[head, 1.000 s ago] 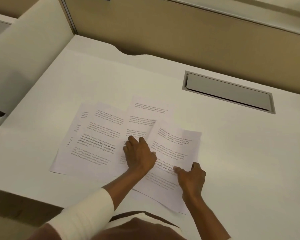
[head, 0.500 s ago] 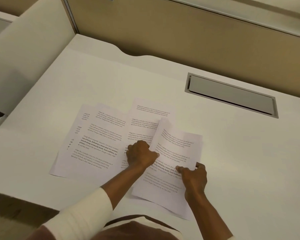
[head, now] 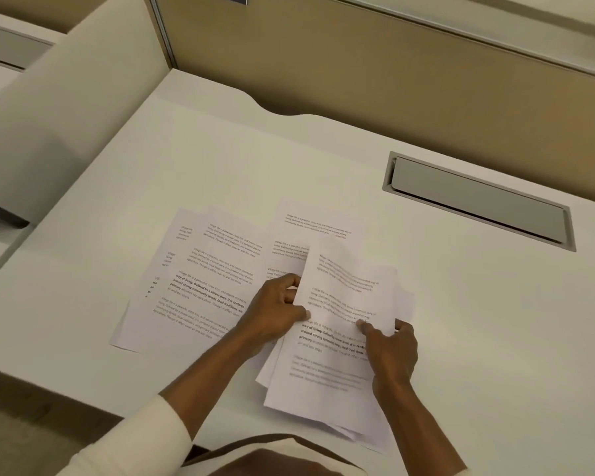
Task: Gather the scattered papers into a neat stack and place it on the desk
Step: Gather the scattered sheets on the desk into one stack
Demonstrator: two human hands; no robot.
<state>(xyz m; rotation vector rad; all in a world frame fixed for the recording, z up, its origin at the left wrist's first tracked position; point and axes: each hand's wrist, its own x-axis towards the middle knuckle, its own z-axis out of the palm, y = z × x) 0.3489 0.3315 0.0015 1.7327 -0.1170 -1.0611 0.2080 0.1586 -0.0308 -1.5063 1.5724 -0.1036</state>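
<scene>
Several printed white papers lie overlapping on the white desk (head: 461, 321). The spread sheets (head: 200, 280) on the left lie flat. A small bundle of sheets (head: 337, 341) on the right is lifted at its left edge and curls upward. My left hand (head: 275, 310) grips that raised left edge, fingers curled under it. My right hand (head: 390, 352) pinches the bundle's right side, thumb on top of the text. One more sheet (head: 318, 218) pokes out at the back.
A grey cable hatch (head: 478, 201) is set into the desk at the back right. A beige partition wall (head: 358, 70) runs behind, and a padded divider (head: 59, 108) stands on the left. The desk's front edge is near my body.
My left hand went from lying flat on the papers to curling under the right bundle's left edge. That edge has risen off the desk, while my right hand kept its pinch.
</scene>
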